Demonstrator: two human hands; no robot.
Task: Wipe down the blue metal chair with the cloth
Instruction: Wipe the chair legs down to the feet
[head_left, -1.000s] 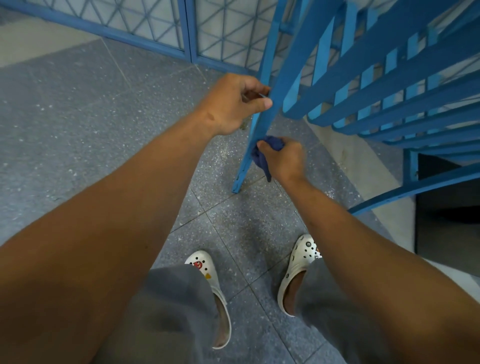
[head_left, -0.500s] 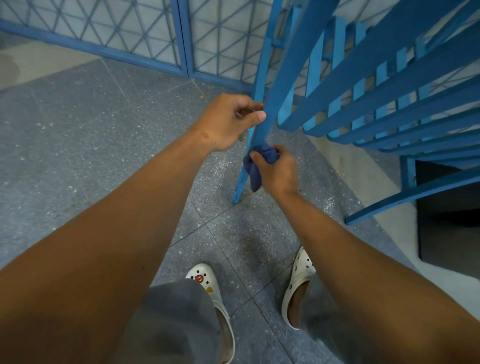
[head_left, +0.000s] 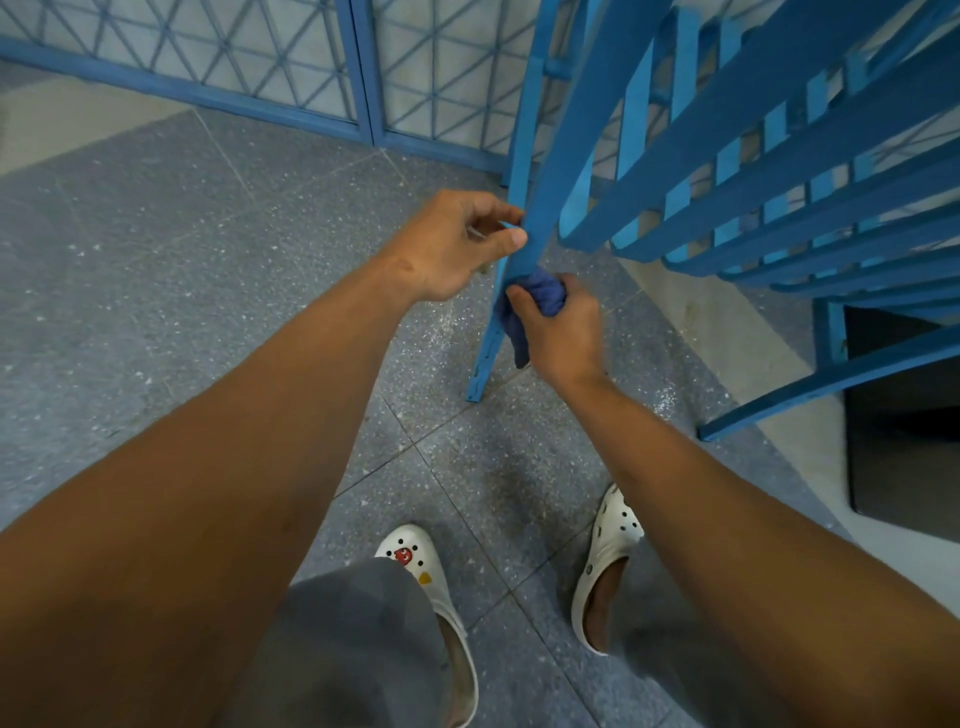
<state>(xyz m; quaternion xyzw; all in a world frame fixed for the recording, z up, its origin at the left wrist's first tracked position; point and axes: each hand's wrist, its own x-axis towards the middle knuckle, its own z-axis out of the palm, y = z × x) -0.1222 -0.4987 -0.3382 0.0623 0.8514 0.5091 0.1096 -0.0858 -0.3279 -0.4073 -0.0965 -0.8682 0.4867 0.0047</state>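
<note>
While left hand (head_left: 457, 244) grips chair leg (head_left: 511, 249), right hand (head_left: 558, 332) holds cloth (head_left: 540, 296).

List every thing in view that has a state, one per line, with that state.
Left hand: gripping the chair leg, thumb across its front.
Right hand: clutching the cloth against the leg, below the left hand.
Cloth: bunched, wrapped round the leg, one end hanging down.
Chair leg: slanted, foot on the floor.
Chair: tilted, slats showing.
Clogs: worn, flat on the floor.
</note>
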